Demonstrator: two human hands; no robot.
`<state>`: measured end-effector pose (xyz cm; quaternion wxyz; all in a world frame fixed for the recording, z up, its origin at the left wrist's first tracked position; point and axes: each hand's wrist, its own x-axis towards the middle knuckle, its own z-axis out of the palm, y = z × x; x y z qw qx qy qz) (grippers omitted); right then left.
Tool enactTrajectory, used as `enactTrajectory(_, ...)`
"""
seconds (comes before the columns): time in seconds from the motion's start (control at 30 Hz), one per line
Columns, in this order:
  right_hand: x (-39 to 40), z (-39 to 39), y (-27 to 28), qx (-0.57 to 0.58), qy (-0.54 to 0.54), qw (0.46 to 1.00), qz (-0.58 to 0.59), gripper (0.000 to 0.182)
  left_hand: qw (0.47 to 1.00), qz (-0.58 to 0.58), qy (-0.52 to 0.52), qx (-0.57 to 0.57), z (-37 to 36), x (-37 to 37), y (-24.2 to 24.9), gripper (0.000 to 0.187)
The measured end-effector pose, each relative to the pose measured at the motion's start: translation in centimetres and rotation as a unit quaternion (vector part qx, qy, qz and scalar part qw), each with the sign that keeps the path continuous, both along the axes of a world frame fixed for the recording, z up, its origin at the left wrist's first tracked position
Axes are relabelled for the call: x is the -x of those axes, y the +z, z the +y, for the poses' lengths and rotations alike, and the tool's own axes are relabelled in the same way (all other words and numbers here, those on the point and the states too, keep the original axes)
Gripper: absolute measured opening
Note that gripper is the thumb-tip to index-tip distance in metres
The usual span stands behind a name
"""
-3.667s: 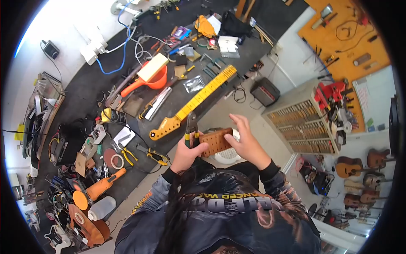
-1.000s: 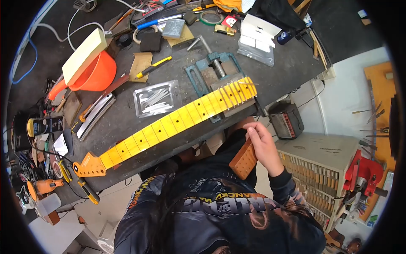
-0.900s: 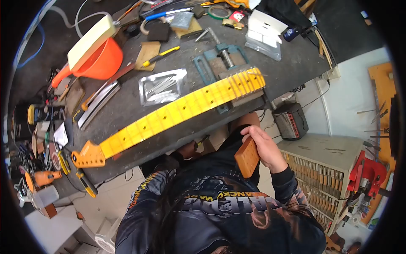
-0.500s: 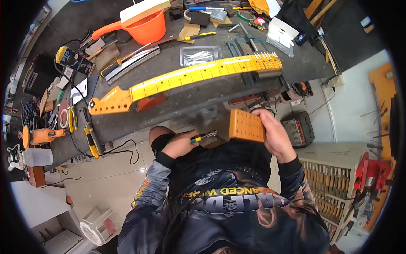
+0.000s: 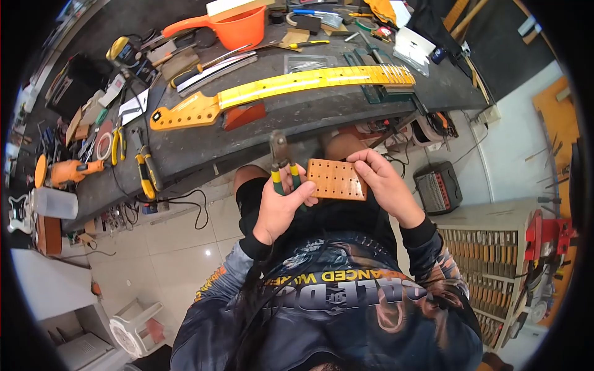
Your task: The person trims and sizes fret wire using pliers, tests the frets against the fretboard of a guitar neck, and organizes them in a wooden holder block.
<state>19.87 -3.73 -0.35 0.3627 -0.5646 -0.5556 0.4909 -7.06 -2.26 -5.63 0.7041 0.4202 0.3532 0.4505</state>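
Green-and-yellow handled pliers stand jaws-up in my left hand, whose fingers wrap the handles. The thumb and fingertips of that hand also touch the left end of a small wooden block drilled with rows of holes. My right hand grips the block's right end. Both hands are over my lap, in front of the bench. Beyond them a guitar neck lies along the bench, with raised fret wires at its right end. A reddish wedge sits under the neck near the headstock.
The dark bench carries an orange dipper, a clear tray, yellow-and-black pliers and an orange power tool. A tool rack stands at right, near a small amplifier.
My left hand has lifted the pliers and turned them jaws-up, meeting the block. The block has moved left and tilted its holed face toward me. The view has shifted slightly.
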Motion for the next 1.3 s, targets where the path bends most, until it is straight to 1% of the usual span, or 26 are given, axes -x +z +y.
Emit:
enactTrajectory(0.03,0.4,0.2,0.0,-0.011,0.016,1.000,0.014,0.030,0.999,-0.012,0.029,0.034,-0.4,0.2,0.5,0.031)
enactTrajectory(0.07,0.8,0.3,0.1,-0.022,0.033,0.999,0.028,0.035,0.999,-0.014,0.038,0.034,-0.6,0.5,0.4,0.031)
enactTrajectory(0.1,0.9,0.4,1.2,-0.053,0.085,0.994,-0.041,0.062,0.997,-0.020,0.069,0.016,-0.6,0.6,0.2,0.031)
enactTrajectory(0.13,1.3,0.6,1.6,-0.053,0.094,0.993,-0.042,0.062,0.995,-0.027,0.099,-0.002,-0.5,0.8,0.1,0.032)
enactTrajectory(0.2,2.1,1.2,2.2,-0.186,0.162,0.957,-0.153,0.085,0.991,-0.029,0.130,-0.018,-0.4,1.1,0.2,0.032)
enactTrajectory(0.23,2.1,1.7,1.9,-0.181,0.166,0.957,-0.153,0.096,0.989,-0.027,0.142,-0.022,-0.4,1.3,0.4,0.033)
enactTrajectory(0.37,2.0,3.9,1.0,-0.202,0.163,0.955,-0.146,0.094,0.984,-0.029,0.170,-0.042,0.1,1.3,0.7,0.035)
enactTrajectory(0.5,1.5,5.3,1.0,-0.182,0.170,0.962,-0.115,0.093,0.984,-0.019,0.173,-0.030,0.5,1.1,1.0,0.039)
enactTrajectory(0.57,1.1,5.8,0.4,-0.209,0.169,0.956,-0.116,0.094,0.985,0.004,0.169,-0.046,0.7,0.7,0.8,0.041)
enactTrajectory(0.67,0.4,6.1,-0.6,-0.236,0.163,0.951,-0.117,0.090,0.983,0.005,0.182,-0.031,1.0,0.0,0.6,0.045)
enactTrajectory(0.73,-0.1,5.7,-1.0,-0.195,0.161,0.967,-0.041,0.085,0.980,-0.003,0.198,-0.030,1.2,-0.9,0.5,0.044)
enactTrajectory(0.77,-0.2,5.2,-2.2,-0.104,0.132,0.980,0.109,0.068,0.975,-0.003,0.217,-0.038,1.3,-1.3,0.5,0.043)
enactTrajectory(0.8,-0.2,5.2,-2.2,-0.103,0.132,0.980,0.108,0.068,0.971,-0.002,0.237,-0.045,1.5,-1.7,0.5,0.043)
enactTrajectory(0.87,-0.2,5.3,-2.5,0.021,0.188,0.978,0.089,0.048,0.971,0.018,0.235,-0.047,2.0,-2.6,0.5,0.040)
enactTrajectory(0.9,0.1,5.2,-3.6,-0.041,0.181,0.981,0.051,0.035,0.974,0.025,0.221,-0.041,2.1,-3.2,0.6,0.039)
enactTrajectory(0.93,0.0,5.3,-4.1,-0.039,0.183,0.981,0.052,0.035,0.977,0.034,0.205,-0.036,2.3,-3.8,0.7,0.037)
enactTrajectory(1.0,-0.2,6.1,-4.2,0.019,0.132,0.985,0.113,0.031,0.977,0.057,0.202,-0.043,2.9,-4.5,0.9,0.037)
enactTrajectory(1.03,-0.4,6.5,-3.7,0.056,0.108,0.982,0.145,0.033,0.972,0.103,0.194,-0.077,3.2,-4.7,1.4,0.040)
enactTrajectory(1.07,-0.6,6.8,-3.0,0.055,0.108,0.982,0.147,0.033,0.965,0.148,0.186,-0.111,3.4,-4.8,2.0,0.042)
enactTrajectory(1.1,-0.9,7.1,-2.4,0.110,0.069,0.968,0.216,0.035,0.949,0.213,0.181,-0.145,3.3,-4.5,2.5,0.052)
enactTrajectory(1.13,-1.2,7.3,-2.0,0.163,0.029,0.945,0.282,0.036,0.949,0.215,0.179,-0.147,3.3,-4.2,2.7,0.052)
enactTrajectory(1.17,-1.5,7.7,-2.4,0.160,0.036,0.937,0.307,0.042,0.918,0.275,0.186,-0.216,3.3,-3.9,2.8,0.056)
enactTrajectory(1.2,-1.5,7.8,-2.2,0.160,0.034,0.937,0.309,0.042,0.879,0.332,0.191,-0.283,3.4,-3.7,2.9,0.059)
enactTrajectory(1.23,-1.0,8.0,-1.9,0.167,0.014,0.925,0.342,0.042,0.880,0.333,0.190,-0.282,3.6,-3.7,3.0,0.059)
enactTrajectory(1.27,-0.4,8.2,-1.8,0.174,-0.004,0.911,0.375,0.042,0.854,0.364,0.197,-0.315,4.0,-3.7,3.1,0.060)
enactTrajectory(1.3,0.0,8.4,-1.9,0.175,-0.004,0.910,0.377,0.042,0.827,0.394,0.203,-0.346,4.5,-3.6,3.1,0.060)
